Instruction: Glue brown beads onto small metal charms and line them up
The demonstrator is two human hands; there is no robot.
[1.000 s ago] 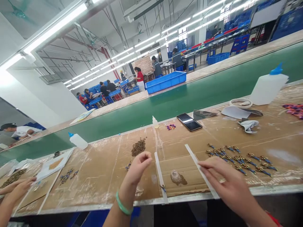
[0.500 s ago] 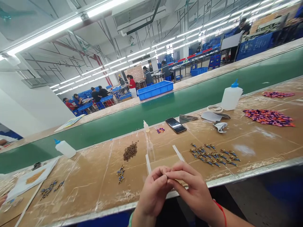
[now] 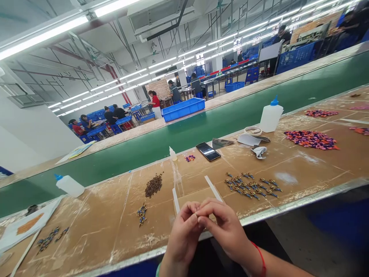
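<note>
My left hand (image 3: 183, 238) and my right hand (image 3: 226, 229) meet at the fingertips over the near edge of the cardboard-covered bench (image 3: 109, 227). Both pinch a tiny part that is too small to name. Just beyond them lie two white strips (image 3: 212, 187). A spread of small blue and gold pieces (image 3: 250, 185) lies to the right, a small cluster of them (image 3: 141, 214) to the left. A heap of brown beads (image 3: 153, 185) sits farther back.
A green conveyor belt (image 3: 201, 130) runs behind the bench. On the bench stand a phone (image 3: 208, 151), glue bottles (image 3: 271, 115), a small dropper bottle (image 3: 173, 154), a tape roll (image 3: 253, 130) and piles of purple-orange parts (image 3: 309, 139). A blue crate (image 3: 183, 108) and seated workers are beyond.
My hands came off the bench, where they were apart, and joined in a pinch at the near edge. The view swung to the right, showing more of the bench's right side.
</note>
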